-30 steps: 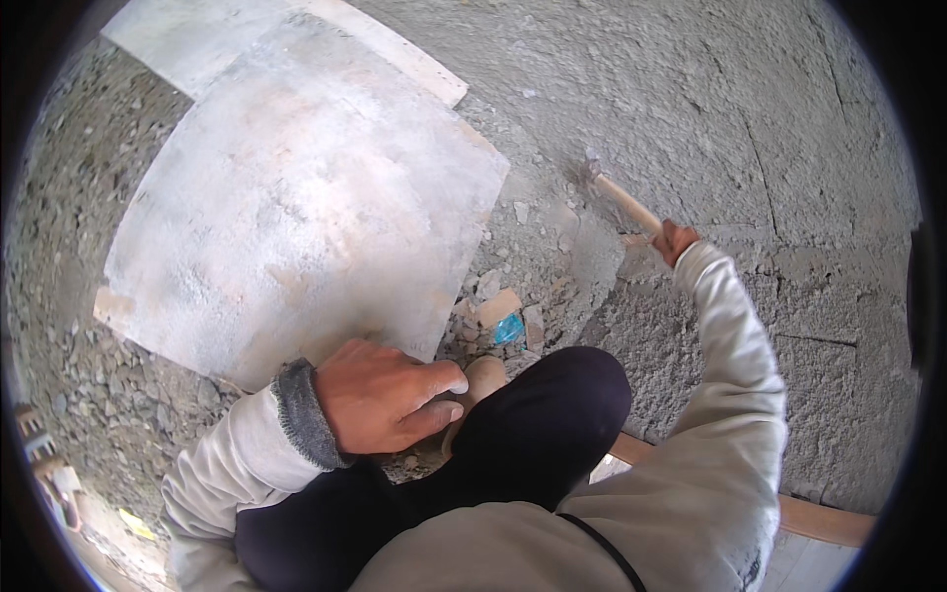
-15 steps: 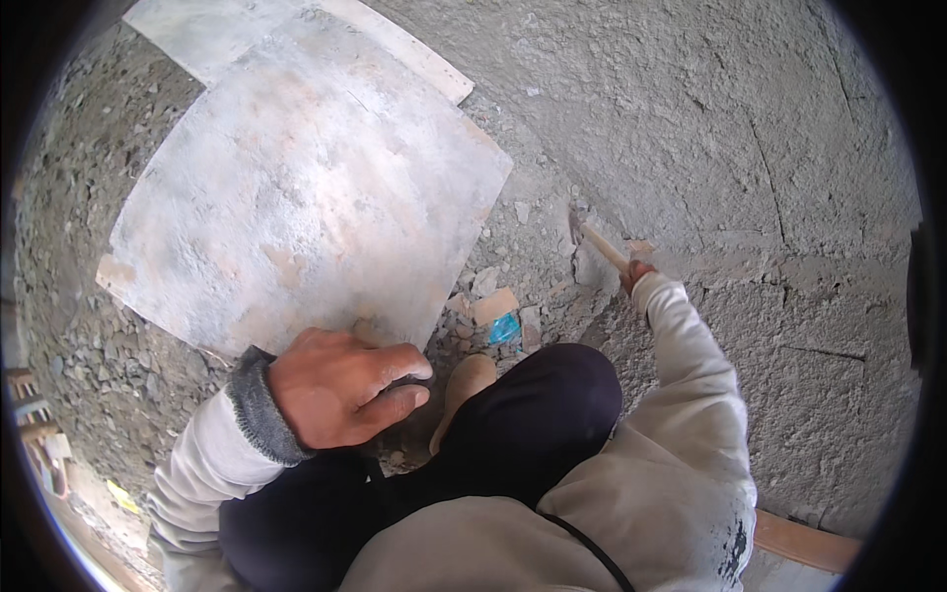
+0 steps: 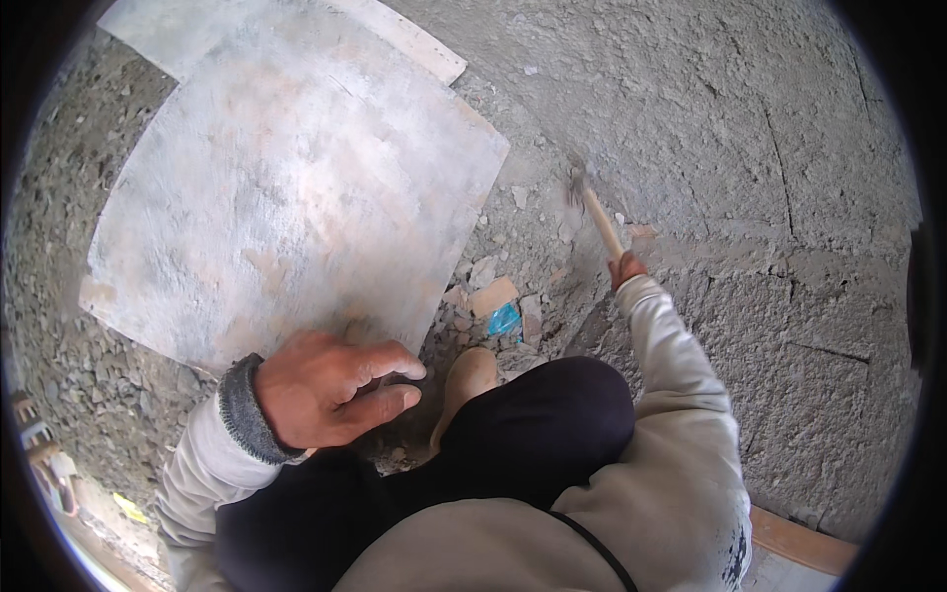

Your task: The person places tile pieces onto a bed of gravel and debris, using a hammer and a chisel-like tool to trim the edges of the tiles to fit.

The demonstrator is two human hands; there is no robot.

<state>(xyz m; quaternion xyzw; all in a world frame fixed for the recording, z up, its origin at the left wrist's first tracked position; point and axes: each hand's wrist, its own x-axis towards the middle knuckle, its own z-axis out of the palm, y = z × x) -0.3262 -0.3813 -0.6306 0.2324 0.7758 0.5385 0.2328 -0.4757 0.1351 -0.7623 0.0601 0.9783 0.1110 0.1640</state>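
Observation:
My right hand point(image 3: 626, 269) is closed round the pale wooden handle of a hammer point(image 3: 604, 225). Its dark head is smeared by motion and meets the rubble where the rough grey wall rises from the ground. Over my left knee, my left hand point(image 3: 330, 388) hangs with thumb and forefinger apart and nothing visible between them; its other fingers are partly hidden. Just beyond that hand lies a large whitish board point(image 3: 286, 197), dusty and stained. Loose broken rubble point(image 3: 483, 271) fills the gap between board and wall.
A scrap of blue plastic point(image 3: 504, 319) and a tan brick piece point(image 3: 493, 296) lie before my shoe point(image 3: 468, 380). Gravel point(image 3: 109, 365) spreads left of the board. The rough cement wall point(image 3: 710, 128) bounds the right side. A second pale board point(image 3: 414, 39) sits at the far end.
My right hand and the hammer have shifted slightly left, and the hammer's head has moved farther away. My left hand has drifted a little left, its thumb and forefinger slightly wider apart.

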